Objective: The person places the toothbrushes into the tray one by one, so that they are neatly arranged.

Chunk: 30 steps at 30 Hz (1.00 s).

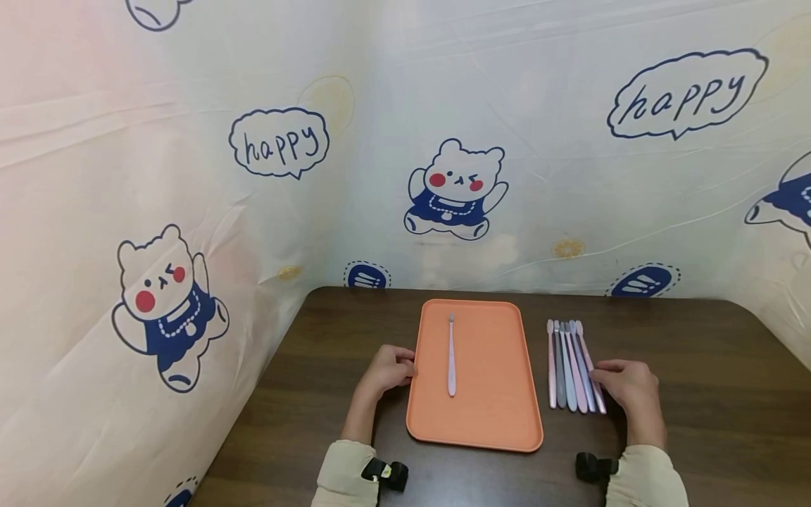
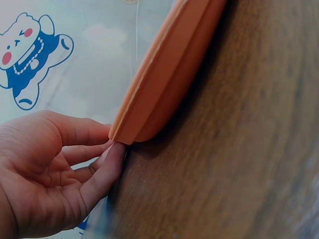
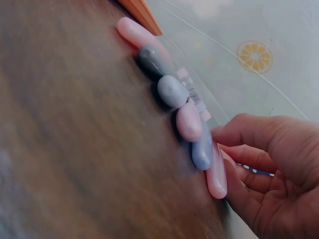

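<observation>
An orange tray (image 1: pixel 494 380) lies on the table with one pale lilac toothbrush (image 1: pixel 452 366) inside it. At the tray's left edge, my left hand (image 1: pixel 389 370) pinches the rim between thumb and fingers, seen close up in the left wrist view. Right of the tray, several toothbrushes (image 1: pixel 572 380) in pink, grey, blue and lilac lie side by side, heads pointing away from me. My right hand (image 1: pixel 630 387) pinches the rightmost pink toothbrush (image 3: pixel 218 181) along its handle. In the right wrist view, the rounded handle ends of the row face the camera.
The dark wooden table (image 1: pixel 304 422) ends at a pale curtain (image 1: pixel 557 190) printed with bears and speech bubbles, which hangs behind it and on both sides. Black wrist cameras sit on both cuffs.
</observation>
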Each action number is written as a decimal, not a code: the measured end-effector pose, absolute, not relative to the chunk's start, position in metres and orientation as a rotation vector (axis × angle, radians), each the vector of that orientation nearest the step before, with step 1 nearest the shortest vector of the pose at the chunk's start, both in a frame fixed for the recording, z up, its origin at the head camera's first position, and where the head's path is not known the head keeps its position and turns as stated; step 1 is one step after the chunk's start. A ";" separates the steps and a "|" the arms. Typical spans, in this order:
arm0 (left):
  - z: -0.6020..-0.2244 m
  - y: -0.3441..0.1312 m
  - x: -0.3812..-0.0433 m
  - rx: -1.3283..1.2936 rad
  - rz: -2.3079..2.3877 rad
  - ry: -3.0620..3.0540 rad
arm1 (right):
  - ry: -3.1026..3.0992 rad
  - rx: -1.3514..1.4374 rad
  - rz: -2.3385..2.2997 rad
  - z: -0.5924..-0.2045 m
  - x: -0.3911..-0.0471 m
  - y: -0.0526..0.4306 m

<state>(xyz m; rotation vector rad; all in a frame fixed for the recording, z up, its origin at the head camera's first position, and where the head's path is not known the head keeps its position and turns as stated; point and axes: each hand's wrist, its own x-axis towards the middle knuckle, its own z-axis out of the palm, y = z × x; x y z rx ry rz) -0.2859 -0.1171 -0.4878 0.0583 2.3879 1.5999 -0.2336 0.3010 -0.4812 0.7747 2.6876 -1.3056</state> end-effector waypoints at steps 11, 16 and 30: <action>-0.488 -0.117 -0.287 0.052 1.601 2.397 | 2.692 0.713 -1.251 -0.477 -0.234 0.303; -0.488 -0.117 -0.286 0.061 1.605 2.392 | 2.689 0.650 -1.226 -0.476 -0.232 0.306; -0.487 -0.118 -0.285 0.060 1.601 2.396 | 2.561 0.602 -1.382 -0.477 -0.231 0.314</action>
